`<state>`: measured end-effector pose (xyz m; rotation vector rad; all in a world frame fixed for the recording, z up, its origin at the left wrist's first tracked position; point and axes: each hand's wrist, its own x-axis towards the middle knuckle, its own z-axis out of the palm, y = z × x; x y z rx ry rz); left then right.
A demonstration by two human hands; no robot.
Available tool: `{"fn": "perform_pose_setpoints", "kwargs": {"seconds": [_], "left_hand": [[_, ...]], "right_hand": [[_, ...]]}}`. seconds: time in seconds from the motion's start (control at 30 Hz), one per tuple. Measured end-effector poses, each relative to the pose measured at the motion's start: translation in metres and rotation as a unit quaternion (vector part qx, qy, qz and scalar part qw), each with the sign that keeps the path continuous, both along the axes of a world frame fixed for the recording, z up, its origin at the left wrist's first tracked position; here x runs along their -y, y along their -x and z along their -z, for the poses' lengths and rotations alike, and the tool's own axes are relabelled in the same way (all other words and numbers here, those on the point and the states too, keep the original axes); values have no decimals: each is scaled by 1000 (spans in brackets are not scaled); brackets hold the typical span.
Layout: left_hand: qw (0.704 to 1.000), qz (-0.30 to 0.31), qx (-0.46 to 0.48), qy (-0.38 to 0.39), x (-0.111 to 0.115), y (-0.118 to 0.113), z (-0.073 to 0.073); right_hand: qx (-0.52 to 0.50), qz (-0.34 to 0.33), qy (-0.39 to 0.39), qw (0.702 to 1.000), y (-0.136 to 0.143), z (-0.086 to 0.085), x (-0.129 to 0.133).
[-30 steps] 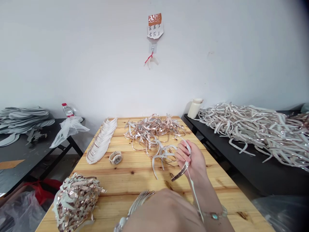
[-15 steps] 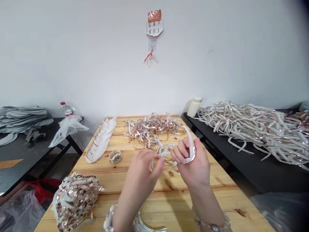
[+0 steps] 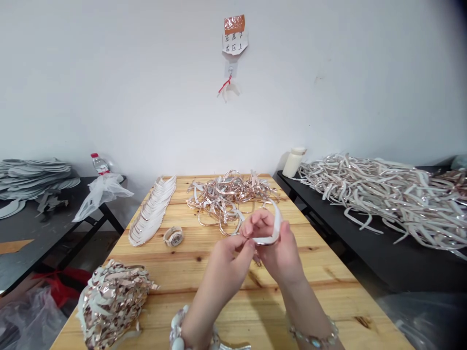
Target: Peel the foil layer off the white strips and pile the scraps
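In the head view, the left hand [image 3: 231,260]'s fingers are pinched on one end of a curved white strip with a shiny metallic edge [image 3: 277,221]; the right hand [image 3: 283,255]'s fingers curl around its bend, presumably to steady the curve. Beyond the fingers lies a loose tangle of rose-gold and white strips [image 3: 233,192]; to their left, overlapping white curved pieces [image 3: 155,211] form a row, likely for order. Rightward, planks leave moving room before the pale wooden desk [image 3: 328,296]'s edge.
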<state>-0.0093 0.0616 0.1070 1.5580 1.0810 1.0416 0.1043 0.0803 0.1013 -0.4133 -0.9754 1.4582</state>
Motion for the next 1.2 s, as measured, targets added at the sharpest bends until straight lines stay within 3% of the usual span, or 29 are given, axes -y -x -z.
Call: {"fn": "perform_pose_setpoints", "kwargs": {"seconds": [0.13, 0.57, 1.0, 1.2], "left_hand": [[1000, 13, 15, 19, 3, -1, 0], [981, 101, -108, -125, 14, -8, -1], [939, 200, -134, -245, 39, -27, 5], [923, 282, -122, -232, 41, -24, -4]], "right_hand": [[62, 38, -10, 997, 4, 6, 0], [-30, 124, 155, 980, -6, -4, -12], [-76, 165, 165, 969, -18, 7, -27], [-79, 159, 176, 968, -26, 4, -28]]}}
